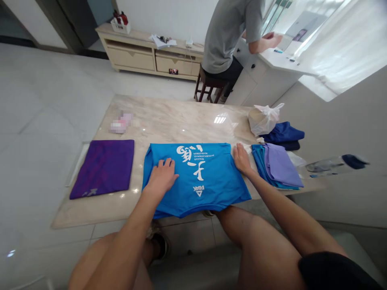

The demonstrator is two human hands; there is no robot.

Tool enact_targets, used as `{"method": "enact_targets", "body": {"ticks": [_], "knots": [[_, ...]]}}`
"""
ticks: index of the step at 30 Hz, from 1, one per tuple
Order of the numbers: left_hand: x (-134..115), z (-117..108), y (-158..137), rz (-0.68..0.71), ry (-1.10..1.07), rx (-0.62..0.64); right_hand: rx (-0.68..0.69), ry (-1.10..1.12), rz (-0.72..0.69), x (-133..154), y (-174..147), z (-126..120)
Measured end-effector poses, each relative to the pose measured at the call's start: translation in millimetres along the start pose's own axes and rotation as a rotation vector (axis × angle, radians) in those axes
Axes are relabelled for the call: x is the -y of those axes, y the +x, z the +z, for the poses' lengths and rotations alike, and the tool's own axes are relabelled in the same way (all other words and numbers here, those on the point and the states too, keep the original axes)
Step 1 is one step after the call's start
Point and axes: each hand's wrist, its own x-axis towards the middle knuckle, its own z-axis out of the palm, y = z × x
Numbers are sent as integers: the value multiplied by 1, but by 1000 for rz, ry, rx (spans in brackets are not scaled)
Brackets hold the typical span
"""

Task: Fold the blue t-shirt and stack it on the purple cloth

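Note:
A blue T-shirt (pixel 193 177) with white marathon lettering lies spread on the marble-look table (pixel 181 121), its collar end hanging slightly over the near edge. My left hand (pixel 162 175) rests on the left part of the shirt, fingers loosely bent and apart. Along the shirt's right edge lies my right hand (pixel 242 159), fingers stretched out and flat. To the left is a folded purple garment (pixel 105 167). Close to my right hand sits a stack of folded clothes with a lavender one (pixel 279 165) on top.
Behind the stack are a white plastic bag (pixel 263 119) and dark blue clothing (pixel 286 135). A clear bottle (pixel 332 164) lies at the right. A blurred pink item (pixel 121 123) is at the back left. Beyond the table, a person (pixel 226 40) sits on a stool (pixel 208 83).

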Motion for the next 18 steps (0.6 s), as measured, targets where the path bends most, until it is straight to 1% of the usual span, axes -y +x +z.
{"method": "enact_targets", "body": {"ticks": [3,6,9,11,12,13,14,16,18], "knots": [[14,-4,2,2,23,-36,-94,29,-45,-21,-24,2],[32,-4,7,-45,33,-60,-127,41,-66,-23,-30,4],[45,-4,11,-194,36,-63,-124,18,-42,-12,-26,1],[44,-6,12,-321,63,-93,-102,-12,-1,-2,-25,-3],[38,-7,12,-355,86,-124,-91,-25,21,2,-24,-5],[29,-9,13,-354,107,-161,-79,-34,41,6,-25,-7],[15,-11,12,-321,120,-197,-69,-37,59,10,-25,-8],[-22,-12,9,-176,103,-236,-53,-28,86,17,-26,-11],[-67,-9,3,8,57,-228,-41,-5,110,22,-25,-12]]}}
